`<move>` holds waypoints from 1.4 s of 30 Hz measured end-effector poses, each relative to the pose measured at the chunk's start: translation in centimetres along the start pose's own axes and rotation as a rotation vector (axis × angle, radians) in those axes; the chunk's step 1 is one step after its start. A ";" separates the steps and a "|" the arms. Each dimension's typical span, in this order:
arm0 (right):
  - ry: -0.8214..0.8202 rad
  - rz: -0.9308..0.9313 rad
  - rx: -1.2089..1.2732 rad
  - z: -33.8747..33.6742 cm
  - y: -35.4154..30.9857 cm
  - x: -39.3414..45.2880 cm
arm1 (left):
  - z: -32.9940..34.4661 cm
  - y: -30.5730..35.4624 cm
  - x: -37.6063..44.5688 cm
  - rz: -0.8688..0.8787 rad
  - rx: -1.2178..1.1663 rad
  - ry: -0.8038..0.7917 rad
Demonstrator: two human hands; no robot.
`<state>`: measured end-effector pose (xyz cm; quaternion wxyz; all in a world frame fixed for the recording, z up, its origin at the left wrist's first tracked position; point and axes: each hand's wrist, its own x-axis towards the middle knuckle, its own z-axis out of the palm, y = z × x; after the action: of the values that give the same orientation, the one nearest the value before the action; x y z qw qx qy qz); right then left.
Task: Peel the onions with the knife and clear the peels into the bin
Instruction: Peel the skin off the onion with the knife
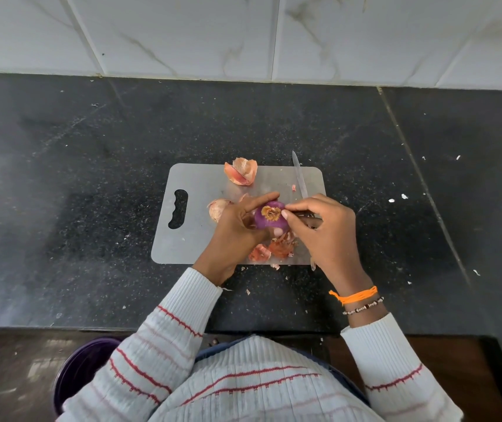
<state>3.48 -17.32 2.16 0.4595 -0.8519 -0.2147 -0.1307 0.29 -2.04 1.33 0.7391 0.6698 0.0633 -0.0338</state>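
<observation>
My left hand (237, 229) grips a purple peeled onion (269, 219) above the steel cutting board (195, 236), root end facing up. My right hand (326, 233) holds the knife (300, 178) by its handle, blade pointing away over the board, while its thumb and forefinger pinch at the onion's root edge. An unpeeled onion (217, 208) lies on the board just left of my left hand. Loose peels lie at the board's far edge (241, 172) and near its front edge (274, 248).
A dark purple bin (82, 370) stands on the floor at lower left, partly hidden by my sleeve. The black stone counter (76, 193) carries small peel scraps around the board. A white tiled wall (243, 35) runs behind.
</observation>
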 end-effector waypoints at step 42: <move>0.116 0.147 -0.022 1.5 0.1 0.2 | 0.6 -0.7 0.5 0.003 -0.082 0.060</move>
<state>3.69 -16.09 1.39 0.4699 -0.8615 -0.1230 -0.1481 0.71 -2.64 0.64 0.7637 0.6398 0.0859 -0.0102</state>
